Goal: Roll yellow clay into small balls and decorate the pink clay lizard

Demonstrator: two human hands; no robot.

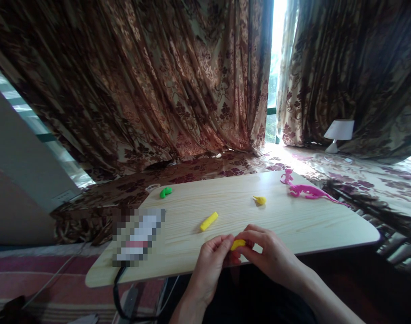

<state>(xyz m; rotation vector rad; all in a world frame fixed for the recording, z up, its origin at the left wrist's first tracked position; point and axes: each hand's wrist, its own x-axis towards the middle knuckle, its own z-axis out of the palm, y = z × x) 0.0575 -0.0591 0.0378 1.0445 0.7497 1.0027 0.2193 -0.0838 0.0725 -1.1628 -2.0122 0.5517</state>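
My left hand [214,258] and my right hand [268,247] meet at the near edge of the table. Between their fingertips is a small piece of yellow modelling clay [238,245], pinched from both sides and partly covered by the fingers. Something red shows just under it, too hidden to name. Beyond the hands, a yellow clay stick [209,222] lies slantwise on the tabletop. A small shaped yellow lump with a pointed end [260,200] lies farther back to the right. At the far left rests a green clay piece [165,192].
The pale wooden table [185,256] has rounded corners. A pink dinosaur-like toy [306,191] occupies its far right. On the left lies a blurred-out object [139,236] with a black cable [116,292]. Behind are patterned curtains [178,90] and a white lamp [339,130].
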